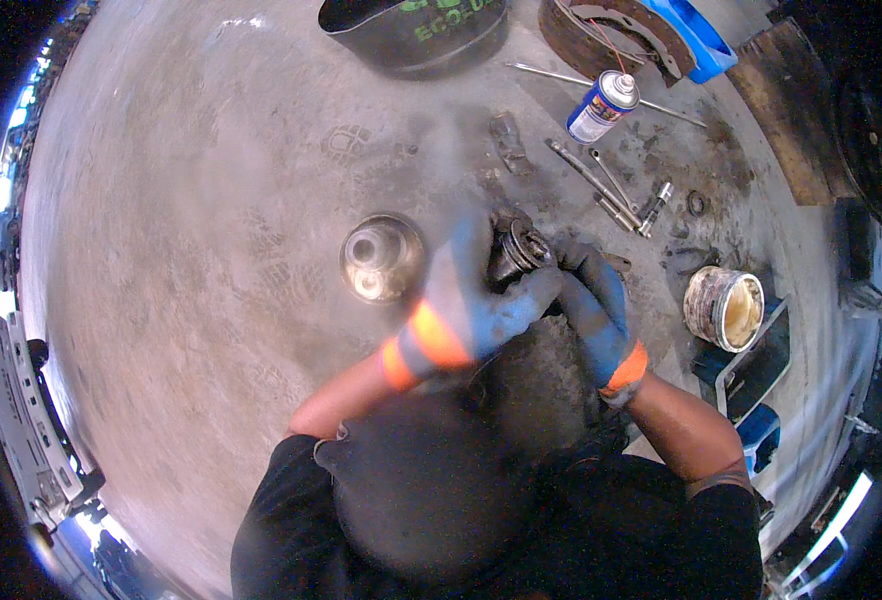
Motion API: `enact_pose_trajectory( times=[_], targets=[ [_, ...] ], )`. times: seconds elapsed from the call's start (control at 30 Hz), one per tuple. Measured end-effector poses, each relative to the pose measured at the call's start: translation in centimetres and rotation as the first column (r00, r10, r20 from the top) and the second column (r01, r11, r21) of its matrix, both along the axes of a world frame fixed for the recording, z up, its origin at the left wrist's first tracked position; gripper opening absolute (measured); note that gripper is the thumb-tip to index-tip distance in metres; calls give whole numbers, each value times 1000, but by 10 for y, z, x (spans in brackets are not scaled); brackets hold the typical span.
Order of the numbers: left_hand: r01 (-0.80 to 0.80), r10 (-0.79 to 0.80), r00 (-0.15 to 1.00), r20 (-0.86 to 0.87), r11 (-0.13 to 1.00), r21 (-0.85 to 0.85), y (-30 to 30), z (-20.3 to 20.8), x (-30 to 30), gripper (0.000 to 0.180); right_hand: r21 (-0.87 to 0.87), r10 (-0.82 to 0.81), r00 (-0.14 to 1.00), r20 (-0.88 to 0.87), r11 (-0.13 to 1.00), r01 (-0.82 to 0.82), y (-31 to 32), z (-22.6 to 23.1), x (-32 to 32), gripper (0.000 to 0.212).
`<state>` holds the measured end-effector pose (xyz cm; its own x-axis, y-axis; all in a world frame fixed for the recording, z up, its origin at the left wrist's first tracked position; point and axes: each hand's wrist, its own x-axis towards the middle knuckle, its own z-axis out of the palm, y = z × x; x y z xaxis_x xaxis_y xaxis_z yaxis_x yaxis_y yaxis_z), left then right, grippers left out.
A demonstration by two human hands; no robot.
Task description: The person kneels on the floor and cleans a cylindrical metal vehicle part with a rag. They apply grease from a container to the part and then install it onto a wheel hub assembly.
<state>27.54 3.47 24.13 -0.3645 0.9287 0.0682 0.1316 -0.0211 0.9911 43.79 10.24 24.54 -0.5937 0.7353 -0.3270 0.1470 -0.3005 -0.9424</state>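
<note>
Showing between two gloved hands, a dark, greasy ringed metal part (526,248) is held by the left hand (476,305), whose fingers are bent around its far side while the thumb is laid across the near side; the right hand (599,305) is half curled beside the part's right end, its fingertips partly hidden, so that whether any of the part is gripped by it cannot be told; both hands are covered by blue and grey gloves with orange bands, the left one blurred.

Just left of the left hand, a shiny, round stepped metal piece (381,258) is set on the concrete floor (211,250); to the right of the right hand, an open tub (726,308) of pale paste is seen tilted.

Beyond the right hand, long-handled tools (593,175) and a dark ring (698,203) are scattered; farther ahead, a blue and white spray can (603,108) is stood near a thin rod (673,112); farthest out, a black bucket (426,40) and rusty curved shoes (596,45) are placed, with a blue container (703,40) beside the shoes.
</note>
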Motion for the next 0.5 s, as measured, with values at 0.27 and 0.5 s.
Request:
enact_pose_trajectory(
  times=[0.27, 0.5],
  targets=[
    [-22, 29, 995, 99, 997, -69, 2, 0, 4, 45, 33, -7, 1000, 6, 999, 7, -3, -1, -1, 44],
    [-32, 34, 998, 48, 999, -38, 1, -1, 5, 44, 48, -13, 1000, 7, 999, 12, -4, -2, -2, 43]
  ],
)
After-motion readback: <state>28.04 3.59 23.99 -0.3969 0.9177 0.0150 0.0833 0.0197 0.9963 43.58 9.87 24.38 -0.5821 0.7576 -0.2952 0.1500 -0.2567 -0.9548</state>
